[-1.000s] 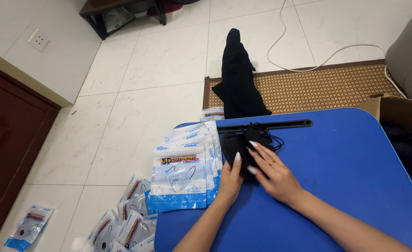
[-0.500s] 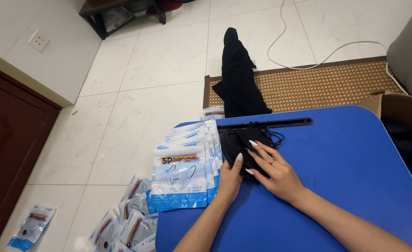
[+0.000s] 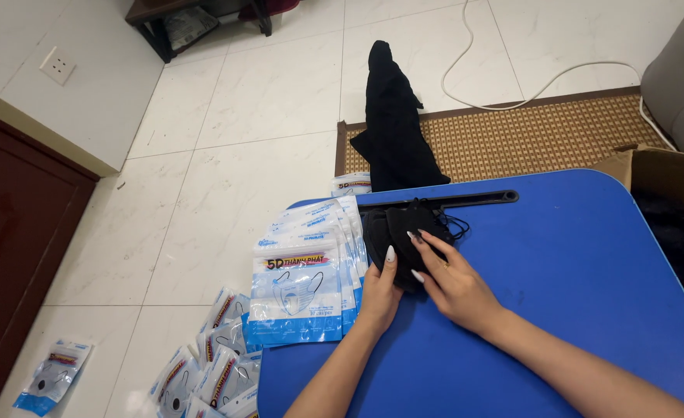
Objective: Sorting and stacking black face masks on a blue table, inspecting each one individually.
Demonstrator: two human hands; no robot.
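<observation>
Both hands stay where they were, the left hand (image 3: 379, 292) flat and the right hand (image 3: 452, 280) spread with fingers on the black masks (image 3: 401, 232) stacked mid blue table (image 3: 574, 263), beside unmoved mask packets (image 3: 299, 290).

Black face masks (image 3: 400, 236) stacked flat on blue table, beside packet pile, under both hands

White cable (image 3: 512, 85), woven mat (image 3: 528, 139), cardboard box (image 3: 659, 166), wall socket (image 3: 57, 66)
</observation>
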